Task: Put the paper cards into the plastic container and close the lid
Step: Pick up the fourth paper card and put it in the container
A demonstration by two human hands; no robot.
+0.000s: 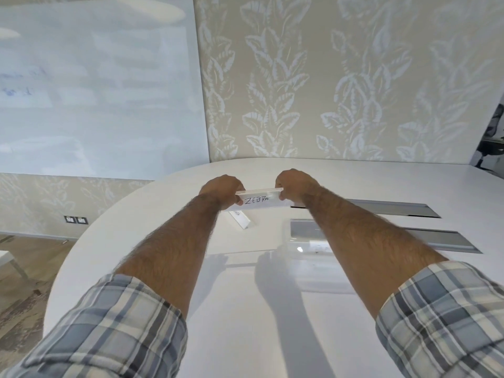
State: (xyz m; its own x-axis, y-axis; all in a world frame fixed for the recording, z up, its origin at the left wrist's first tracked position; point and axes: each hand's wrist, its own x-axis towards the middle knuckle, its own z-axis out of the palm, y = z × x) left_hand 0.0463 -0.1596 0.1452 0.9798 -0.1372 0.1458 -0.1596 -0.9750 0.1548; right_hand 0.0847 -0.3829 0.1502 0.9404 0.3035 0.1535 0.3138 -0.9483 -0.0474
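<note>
Barely started: left hand [222, 190] and right hand [296, 186] pinch the ends of a white "ZEBRA" paper card [260, 201], another folded white card [241, 220] on the table, clear plastic container [305, 248] looks unfilled, lid not seen

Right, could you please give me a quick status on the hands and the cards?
Left hand and right hand both gripping the ZEBRA card by its ends, above the table. Another card lies beneath. Clear plastic container near the right forearm. Nothing blocking.
</note>
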